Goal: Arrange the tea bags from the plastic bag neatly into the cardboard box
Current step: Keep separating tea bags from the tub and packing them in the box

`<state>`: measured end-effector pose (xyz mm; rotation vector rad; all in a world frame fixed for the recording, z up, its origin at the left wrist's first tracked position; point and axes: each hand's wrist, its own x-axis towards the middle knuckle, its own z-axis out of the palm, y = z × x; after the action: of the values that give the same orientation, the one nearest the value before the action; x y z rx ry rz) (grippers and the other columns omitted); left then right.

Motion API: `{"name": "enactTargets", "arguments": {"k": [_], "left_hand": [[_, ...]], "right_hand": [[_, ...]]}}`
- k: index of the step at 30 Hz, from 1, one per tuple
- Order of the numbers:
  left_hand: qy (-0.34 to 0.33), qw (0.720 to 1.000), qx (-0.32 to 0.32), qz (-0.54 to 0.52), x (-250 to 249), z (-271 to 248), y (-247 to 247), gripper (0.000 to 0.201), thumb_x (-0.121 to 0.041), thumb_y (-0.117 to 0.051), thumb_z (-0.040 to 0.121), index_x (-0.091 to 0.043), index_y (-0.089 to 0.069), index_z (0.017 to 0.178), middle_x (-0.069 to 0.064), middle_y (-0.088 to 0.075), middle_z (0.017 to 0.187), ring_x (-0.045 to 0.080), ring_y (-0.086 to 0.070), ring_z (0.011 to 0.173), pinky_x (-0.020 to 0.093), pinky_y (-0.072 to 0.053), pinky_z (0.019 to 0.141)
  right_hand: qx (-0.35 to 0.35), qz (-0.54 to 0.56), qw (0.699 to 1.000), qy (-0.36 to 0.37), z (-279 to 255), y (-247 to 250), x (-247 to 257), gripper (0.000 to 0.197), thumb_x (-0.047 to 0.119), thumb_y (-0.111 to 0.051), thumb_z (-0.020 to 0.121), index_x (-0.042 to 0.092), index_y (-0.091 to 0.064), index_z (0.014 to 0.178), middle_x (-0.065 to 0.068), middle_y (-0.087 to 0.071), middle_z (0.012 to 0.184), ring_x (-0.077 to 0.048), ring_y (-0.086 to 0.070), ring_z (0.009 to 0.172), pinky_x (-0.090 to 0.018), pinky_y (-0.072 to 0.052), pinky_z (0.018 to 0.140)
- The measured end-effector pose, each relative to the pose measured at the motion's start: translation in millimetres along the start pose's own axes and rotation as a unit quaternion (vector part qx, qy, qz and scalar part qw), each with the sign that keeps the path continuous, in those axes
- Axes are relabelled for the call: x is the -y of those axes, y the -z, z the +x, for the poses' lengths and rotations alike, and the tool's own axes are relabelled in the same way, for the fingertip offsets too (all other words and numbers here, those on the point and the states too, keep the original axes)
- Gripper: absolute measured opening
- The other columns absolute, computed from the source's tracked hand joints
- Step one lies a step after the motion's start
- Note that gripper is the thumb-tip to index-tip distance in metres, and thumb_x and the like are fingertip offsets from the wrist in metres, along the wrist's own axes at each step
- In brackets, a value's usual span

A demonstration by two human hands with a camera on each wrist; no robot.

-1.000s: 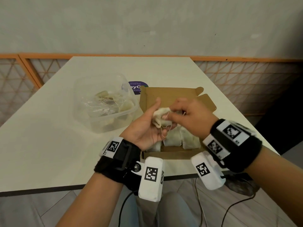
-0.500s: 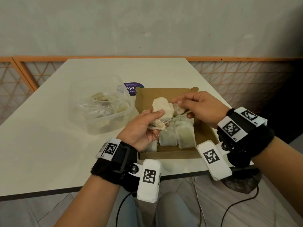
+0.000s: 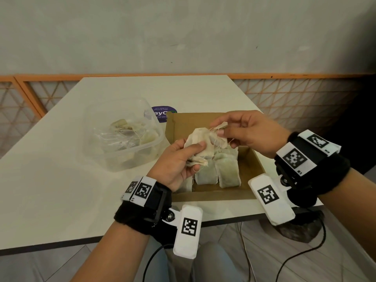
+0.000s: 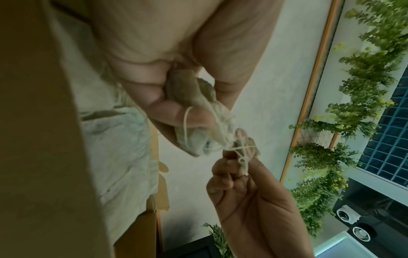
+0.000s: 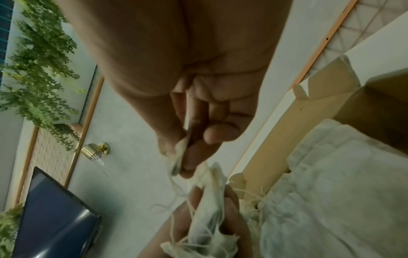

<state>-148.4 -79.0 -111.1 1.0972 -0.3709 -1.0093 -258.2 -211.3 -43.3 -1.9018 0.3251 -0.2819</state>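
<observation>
Above the open cardboard box, my left hand grips a small bunch of cream tea bags with tangled strings. My right hand pinches one tea bag's tag and string beside that bunch; the pinch shows in the right wrist view. Several tea bags lie flat in a row in the box's near half. A clear plastic tub, left of the box, holds a plastic bag with more tea bags.
The white table runs to a near edge just below my wrists. A purple round sticker lies behind the box. An orange lattice railing and a grey wall stand behind the table. Cables hang beneath it.
Both hands lifted the bunch from low over the box's front towards its back. My right hand drew away to the right, pulling one tag and string out of the bunch.
</observation>
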Motion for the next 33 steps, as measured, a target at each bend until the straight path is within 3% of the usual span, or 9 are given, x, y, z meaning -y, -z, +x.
{"name": "enactTargets", "arguments": {"k": [4, 7, 9, 11, 14, 17, 26, 29, 33], "left_hand": [[-0.009, 1.0, 0.003, 0.017, 2, 0, -1, 0.025, -0.014, -0.065, 0.083, -0.013, -0.057, 0.107, 0.002, -0.06, 0.071, 0.006, -0.05, 0.047, 0.013, -0.038, 0.036], [-0.012, 1.0, 0.003, 0.016, 2, 0, -1, 0.03, -0.018, -0.066, 0.081, -0.013, -0.058, 0.109, -0.001, -0.061, 0.066, 0.006, -0.052, 0.047, 0.014, -0.039, 0.038], [-0.014, 1.0, 0.004, 0.009, 2, 0, 0, 0.033, -0.022, -0.068, 0.079, -0.013, -0.059, 0.11, 0.0, -0.064, 0.071, 0.007, -0.056, 0.051, 0.015, -0.041, 0.04], [-0.013, 1.0, -0.001, -0.003, 1, 0, -1, 0.032, -0.025, -0.068, 0.079, -0.014, -0.059, 0.108, 0.001, -0.066, 0.075, 0.007, -0.059, 0.054, 0.016, -0.044, 0.041], [-0.012, 1.0, -0.01, -0.007, 2, 1, -1, 0.022, -0.026, -0.062, 0.088, -0.015, -0.057, 0.107, 0.0, -0.067, 0.074, 0.007, -0.062, 0.056, 0.018, -0.049, 0.046], [-0.015, 1.0, -0.003, 0.009, 2, -1, -2, 0.014, -0.027, -0.057, 0.092, -0.018, -0.057, 0.103, -0.004, -0.068, 0.071, 0.006, -0.063, 0.057, 0.019, -0.051, 0.05], [-0.048, 0.996, -0.007, 0.068, 5, -5, -4, 0.011, -0.012, -0.059, 0.089, -0.02, -0.066, 0.092, -0.001, -0.061, 0.066, 0.005, -0.053, 0.049, 0.015, -0.04, 0.044], [-0.054, 0.995, -0.006, 0.084, 6, -6, -5, 0.013, -0.008, -0.06, 0.089, -0.019, -0.065, 0.083, -0.002, -0.06, 0.06, 0.005, -0.052, 0.048, 0.015, -0.039, 0.045], [-0.047, 0.995, -0.01, 0.083, 5, -6, -7, 0.011, -0.015, -0.058, 0.091, -0.019, -0.063, 0.081, -0.004, -0.06, 0.059, 0.007, -0.055, 0.051, 0.015, -0.042, 0.046]], "right_hand": [[0.001, -0.011, 1.0, 0.023, -1, -5, 4, 0.007, 0.013, -0.066, 0.082, 0.013, -0.064, 0.089, -0.018, -0.059, 0.075, -0.018, -0.057, 0.065, -0.021, -0.049, 0.059], [-0.024, -0.055, 0.997, 0.048, 0, -5, 1, 0.027, 0.04, -0.078, 0.065, 0.018, -0.071, 0.078, -0.025, -0.064, 0.088, -0.034, -0.056, 0.077, -0.041, -0.048, 0.076], [-0.038, -0.05, 0.996, 0.065, -2, -1, 3, 0.032, 0.047, -0.075, 0.058, 0.02, -0.073, 0.075, -0.017, -0.064, 0.091, -0.036, -0.057, 0.086, -0.046, -0.047, 0.085], [-0.025, -0.008, 0.997, 0.068, -4, 3, 4, 0.028, 0.043, -0.08, 0.057, 0.02, -0.075, 0.073, -0.005, -0.064, 0.08, -0.028, -0.058, 0.079, -0.037, -0.049, 0.076], [0.018, 0.032, 0.998, 0.044, -7, 1, 6, 0.021, 0.034, -0.085, 0.056, 0.019, -0.073, 0.066, -0.011, -0.06, 0.07, -0.022, -0.051, 0.06, -0.023, -0.041, 0.054], [0.004, 0.042, 0.999, 0.02, -3, -5, 5, 0.022, 0.028, -0.08, 0.054, 0.015, -0.067, 0.066, -0.005, -0.06, 0.06, -0.013, -0.051, 0.05, -0.019, -0.038, 0.047], [-0.059, -0.091, 0.994, 0.003, 12, -17, -2, 0.03, 0.018, -0.076, 0.074, -0.004, -0.063, 0.09, -0.004, -0.059, 0.068, -0.003, -0.052, 0.054, -0.008, -0.04, 0.048], [-0.048, -0.074, 0.996, -0.015, 15, -21, -6, 0.024, 0.017, -0.076, 0.074, 0.006, -0.064, 0.091, -0.004, -0.061, 0.078, -0.011, -0.056, 0.067, -0.013, -0.046, 0.058], [-0.059, -0.066, 0.995, -0.039, 18, -19, -11, 0.037, 0.022, -0.076, 0.074, -0.009, -0.061, 0.087, -0.011, -0.055, 0.072, -0.015, -0.049, 0.062, -0.021, -0.039, 0.058]]}}
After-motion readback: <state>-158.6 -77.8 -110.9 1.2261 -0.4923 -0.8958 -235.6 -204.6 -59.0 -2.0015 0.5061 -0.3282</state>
